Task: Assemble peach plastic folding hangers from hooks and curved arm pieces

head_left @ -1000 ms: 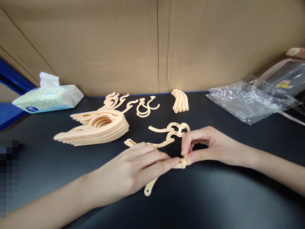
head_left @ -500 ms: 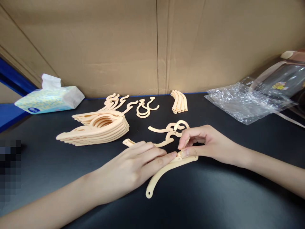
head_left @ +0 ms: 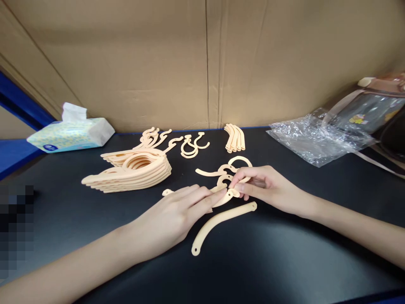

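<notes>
My left hand [head_left: 186, 209] lies palm down, its fingers closed on a cream plastic hanger arm [head_left: 224, 199] whose holed end sticks out past the fingertips. At that end, my right hand [head_left: 265, 185] pinches a small cream hanger hook [head_left: 245, 180]; its flat end meets the arm, though fingers hide part of the joint. A loose curved hanger arm [head_left: 221, 219] with a hole at each end lies in front of both hands. Just behind them rest hanger pieces with hooks [head_left: 207, 172], partly covered by my hands.
A stack of hangers [head_left: 126, 181] stands left. Behind are several arm pieces with hooks [head_left: 155, 137], loose hooks [head_left: 190, 147] and a bundle of curved arms [head_left: 234, 137]. A tissue pack [head_left: 72, 133], clear plastic bag [head_left: 316, 137] and transparent bottle [head_left: 363, 114] sit near the cardboard wall [head_left: 142, 63].
Both hands have raised the held arm and hook off the loose curved arm, which now lies apart in front. The arm's holed end has come into sight. The view has shifted slightly.
</notes>
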`<state>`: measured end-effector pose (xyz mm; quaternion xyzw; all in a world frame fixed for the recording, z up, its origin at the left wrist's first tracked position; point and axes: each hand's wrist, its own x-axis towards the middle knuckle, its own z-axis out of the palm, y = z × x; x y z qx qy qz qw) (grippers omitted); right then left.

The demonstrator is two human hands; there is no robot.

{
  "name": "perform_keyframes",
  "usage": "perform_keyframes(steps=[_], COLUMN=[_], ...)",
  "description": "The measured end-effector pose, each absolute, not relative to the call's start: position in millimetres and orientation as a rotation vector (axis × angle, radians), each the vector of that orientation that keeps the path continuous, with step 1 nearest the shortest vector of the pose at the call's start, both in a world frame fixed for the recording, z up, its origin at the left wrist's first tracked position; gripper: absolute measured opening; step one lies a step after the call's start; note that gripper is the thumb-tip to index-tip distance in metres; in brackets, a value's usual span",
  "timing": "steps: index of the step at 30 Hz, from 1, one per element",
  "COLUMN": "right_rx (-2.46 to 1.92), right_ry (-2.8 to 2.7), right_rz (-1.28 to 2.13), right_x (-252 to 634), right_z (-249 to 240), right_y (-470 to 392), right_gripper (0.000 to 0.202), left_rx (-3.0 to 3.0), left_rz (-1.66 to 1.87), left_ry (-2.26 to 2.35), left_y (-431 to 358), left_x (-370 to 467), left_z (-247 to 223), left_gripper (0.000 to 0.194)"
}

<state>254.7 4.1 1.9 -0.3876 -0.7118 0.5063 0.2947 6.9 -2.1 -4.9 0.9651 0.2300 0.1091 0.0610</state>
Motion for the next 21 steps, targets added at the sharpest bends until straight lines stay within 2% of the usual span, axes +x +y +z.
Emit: perform_keyframes(steps=[8,21], right_rx=[-0.983,-0.989], right_ry=[-1.865,-1.913], right_rz=[1.396,1.388], right_x=[253.8,253.1], right_z=[-0.3,2.4], right_y=[4.0,3.7], right_gripper=[0.015,0.016], left_rx=[2.884,2.843], left_rz=[0.329,0.317], left_ry=[0.711,0.722], left_y=[-2.7,-2.6], left_x=[8.2,8.4], left_z=[-4.0,-5.5], left_gripper=[0.058,0.056])
